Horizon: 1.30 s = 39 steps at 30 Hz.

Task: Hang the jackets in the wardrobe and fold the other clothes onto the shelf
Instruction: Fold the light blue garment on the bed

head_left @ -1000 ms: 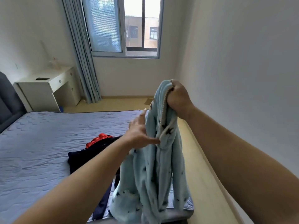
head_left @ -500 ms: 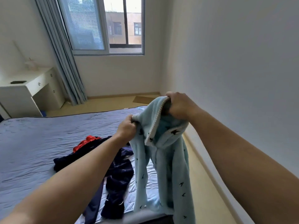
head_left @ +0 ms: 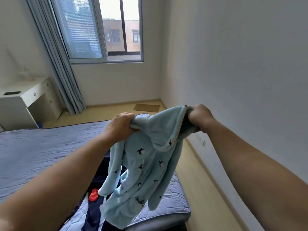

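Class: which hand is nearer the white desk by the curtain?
Left. The left hand grips the blue fleece garment toward the desk; the right hand grips it farther off, beside the wall.

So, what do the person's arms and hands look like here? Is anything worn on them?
Both are bare. The left hand and the right hand wear no gloves, and no watch or bracelet shows at either wrist. No sleeve comes into view anywhere up to the edge of the picture. Whether rings are worn cannot be told.
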Each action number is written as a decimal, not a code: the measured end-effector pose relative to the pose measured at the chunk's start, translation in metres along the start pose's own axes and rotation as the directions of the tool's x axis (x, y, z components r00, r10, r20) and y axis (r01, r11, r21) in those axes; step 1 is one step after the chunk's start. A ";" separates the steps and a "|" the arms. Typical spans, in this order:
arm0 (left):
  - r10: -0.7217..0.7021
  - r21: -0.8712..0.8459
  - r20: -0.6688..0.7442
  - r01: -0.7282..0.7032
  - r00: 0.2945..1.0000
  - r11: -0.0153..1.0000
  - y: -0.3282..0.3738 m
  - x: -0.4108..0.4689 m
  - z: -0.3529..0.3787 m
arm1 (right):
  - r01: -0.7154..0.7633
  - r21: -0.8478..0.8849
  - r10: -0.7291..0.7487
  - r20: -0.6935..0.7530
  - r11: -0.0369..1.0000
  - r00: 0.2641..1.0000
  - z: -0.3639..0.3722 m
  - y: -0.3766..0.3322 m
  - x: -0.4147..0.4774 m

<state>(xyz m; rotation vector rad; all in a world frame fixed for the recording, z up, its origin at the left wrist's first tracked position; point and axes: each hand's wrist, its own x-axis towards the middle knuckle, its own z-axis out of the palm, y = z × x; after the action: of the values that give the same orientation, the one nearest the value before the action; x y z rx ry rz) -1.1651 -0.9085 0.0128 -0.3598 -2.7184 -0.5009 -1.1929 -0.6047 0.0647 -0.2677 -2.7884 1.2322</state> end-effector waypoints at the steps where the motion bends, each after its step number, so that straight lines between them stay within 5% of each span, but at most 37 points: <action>1: -0.049 -0.034 -0.033 0.048 0.998 0.998 0.000 0.000 -0.002 | -0.056 0.178 0.048 0.048 0.982 0.998 0.001 -0.005 -0.002; 7: -0.225 -0.113 -0.099 0.214 0.969 0.970 -0.003 -0.001 -0.023 | -0.317 0.668 0.052 0.385 0.673 0.921 0.013 -0.028 -0.018; 12: -0.309 -0.453 -0.170 0.204 0.936 0.868 0.002 -0.005 -0.047 | -0.343 0.819 -0.429 0.544 0.460 0.722 0.004 -0.044 -0.020; 15: -0.345 -0.721 -0.214 0.090 0.914 0.687 0.000 -0.005 -0.061 | -0.562 0.798 -0.615 0.558 0.216 0.556 0.005 -0.036 -0.012; 16: -0.348 -0.766 -0.227 0.054 0.910 0.640 -0.001 -0.006 -0.067 | -0.501 0.814 -0.566 0.570 0.293 0.596 0.015 -0.033 -0.010; 17: -0.336 -0.784 -0.233 0.029 0.912 0.620 -0.001 -0.006 -0.071 | -0.336 0.803 -0.497 0.576 0.491 0.650 0.028 -0.026 -0.011; 18: -0.314 -0.782 -0.234 0.014 0.920 0.624 -0.001 -0.006 -0.074 | -0.057 0.696 -0.444 0.517 0.716 0.732 0.040 -0.024 -0.019; 19: -0.291 -0.760 -0.232 0.014 0.928 0.650 -0.002 -0.006 -0.076 | 0.148 0.565 -0.459 0.461 0.812 0.759 0.053 -0.020 -0.025; 21: -0.281 -0.666 -0.220 0.067 0.934 0.743 -0.006 -0.008 -0.079 | 0.314 0.418 -0.486 0.410 0.852 0.772 0.075 -0.013 -0.024; 24: -0.281 -0.382 -0.299 0.156 0.912 0.911 -0.026 -0.017 -0.089 | 0.310 0.063 -0.313 0.327 0.949 0.892 0.080 -0.015 -0.007; 26: -0.177 -0.086 -0.245 0.160 0.953 0.983 -0.043 -0.027 -0.099 | 0.312 -0.084 -0.290 0.203 0.947 0.935 0.073 -0.017 0.008; 30: -0.185 0.369 0.163 0.114 0.969 0.923 -0.057 -0.036 -0.097 | 0.386 0.079 -0.387 -0.004 0.919 0.922 0.065 -0.028 0.018; 34: -0.293 0.432 -0.060 0.289 0.954 0.854 -0.070 -0.039 -0.095 | 0.608 -0.158 -0.603 0.087 0.778 0.793 0.057 -0.032 0.025; 39: -0.626 0.219 -0.207 0.659 0.752 0.720 -0.099 -0.052 -0.094 | 0.671 -0.508 -0.543 0.398 0.540 0.739 0.036 -0.019 0.035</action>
<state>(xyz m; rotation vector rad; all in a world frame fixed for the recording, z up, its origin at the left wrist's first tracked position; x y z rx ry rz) -1.1206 -1.0443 0.0461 0.7104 -2.6808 -0.2763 -1.2344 -0.6370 0.0543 0.8062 -2.9118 0.1353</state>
